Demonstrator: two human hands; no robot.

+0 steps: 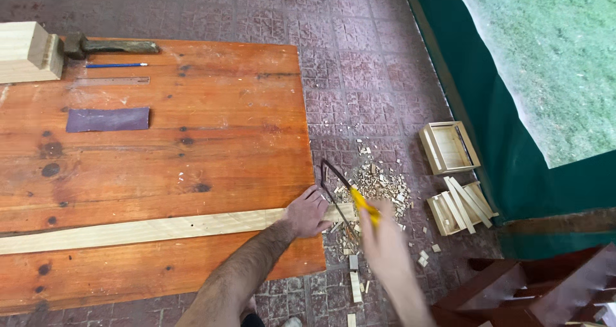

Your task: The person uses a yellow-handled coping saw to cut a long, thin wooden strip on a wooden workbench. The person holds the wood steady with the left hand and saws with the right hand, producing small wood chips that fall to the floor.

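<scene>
The right hand (384,240) has its grip closed on the yellow handle of a hacksaw (340,195), and the hand is blurred. The saw's dark frame slants up and to the left from the handle, and its blade crosses the end of a pale wood strip (147,229) where that end juts past the counter's right edge. The left hand (308,213) lies palm down on the strip just beside the saw, fingers spread flat and pressing, holding it against the top.

The counter (192,147) is a top of orange-brown varnished planks with dark knots. The strip runs along its near part from the left edge of view to the right edge. The floor (359,64) is dark red patterned tile. A green tarp (507,141) hangs along the right, with grass showing beyond it.

At the counter's far left stand a pale wood block (25,51) and, touching it, a hammer (109,46). Nearer lie a blue pencil (115,65), a steel ruler (112,81) and a purple sheet of sandpaper (108,119), all well apart from the hands. On the floor under the saw lies a heap of offcuts (382,186) and chips, with a few short pieces nearer the feet. Two small wooden crates (449,148) sit by the tarp, the nearer one holding loose slats. Dark red furniture (532,288) fills the lower right corner.
</scene>
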